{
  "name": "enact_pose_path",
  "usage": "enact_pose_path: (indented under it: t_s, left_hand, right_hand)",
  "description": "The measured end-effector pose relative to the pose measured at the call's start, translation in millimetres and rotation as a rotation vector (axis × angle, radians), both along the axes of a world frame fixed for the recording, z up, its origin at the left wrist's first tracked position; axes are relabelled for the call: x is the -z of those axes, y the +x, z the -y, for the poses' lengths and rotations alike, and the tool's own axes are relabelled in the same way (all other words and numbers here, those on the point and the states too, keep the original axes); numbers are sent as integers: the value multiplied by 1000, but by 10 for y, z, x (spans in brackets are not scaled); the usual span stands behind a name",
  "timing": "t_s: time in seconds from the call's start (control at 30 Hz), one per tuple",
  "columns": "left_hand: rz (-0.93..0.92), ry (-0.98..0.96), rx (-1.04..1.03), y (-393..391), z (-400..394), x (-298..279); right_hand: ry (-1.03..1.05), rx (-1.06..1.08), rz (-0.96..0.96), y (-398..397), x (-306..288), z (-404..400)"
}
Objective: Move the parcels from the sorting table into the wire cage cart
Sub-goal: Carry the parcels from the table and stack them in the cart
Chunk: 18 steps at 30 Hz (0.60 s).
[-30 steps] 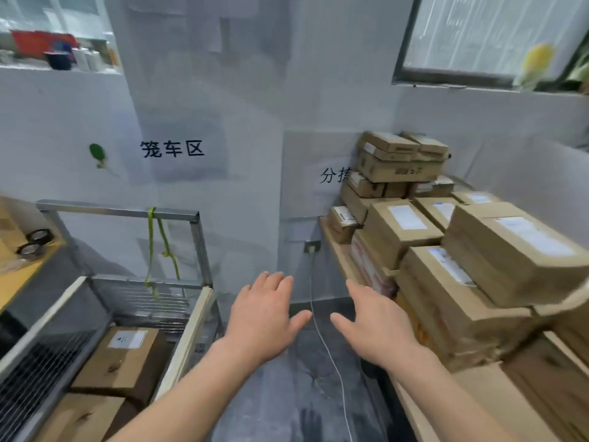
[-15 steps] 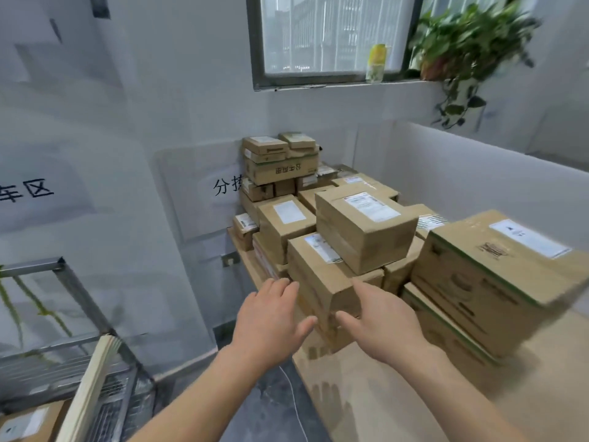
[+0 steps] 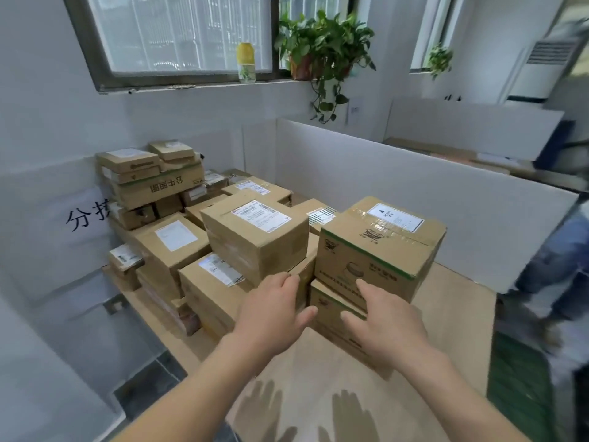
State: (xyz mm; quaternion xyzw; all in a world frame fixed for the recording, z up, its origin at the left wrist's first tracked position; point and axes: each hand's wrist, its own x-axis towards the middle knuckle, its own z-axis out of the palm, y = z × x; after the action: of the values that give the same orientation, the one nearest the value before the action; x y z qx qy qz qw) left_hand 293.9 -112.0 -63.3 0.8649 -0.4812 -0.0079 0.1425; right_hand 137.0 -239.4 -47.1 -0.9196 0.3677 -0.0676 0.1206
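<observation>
Several brown cardboard parcels are stacked on the wooden sorting table [image 3: 446, 317]. Nearest me, a green-striped parcel [image 3: 379, 247] with a white label sits on top of a second green-printed box [image 3: 331, 314]. To its left stands a taped parcel [image 3: 255, 234] on a lower labelled box [image 3: 210, 288]. My left hand [image 3: 271, 311] hovers open in front of that lower box. My right hand [image 3: 382, 327] is open, fingers spread, just before the green-printed boxes. Neither hand holds anything. The wire cage cart is out of view.
A white partition [image 3: 414, 193] runs along the table's far and right side. A person in jeans [image 3: 561, 260] stands at the right edge. A window sill carries a bottle [image 3: 245, 62] and a potted plant [image 3: 322, 49]. Dark floor [image 3: 143, 387] lies left of the table.
My view has swung right, away from the wire cage cart, onto the sorting table. Both open hands have come up close to the front parcels.
</observation>
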Motion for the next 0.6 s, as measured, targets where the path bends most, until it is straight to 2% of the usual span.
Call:
enact_pose_path:
  t_s: [0.13,0.37,0.6]
  left_hand:
    - [-31,-36,94,138,475,-102]
    - [-63,-76,181,380,1213,-203]
    - [-120,-2,149,570,1864,-125]
  right_hand:
    - [-18,150,14,-82,-109,250]
    - [3,336,197,-70,3,692]
    - [130,458,265,71,175,1172]
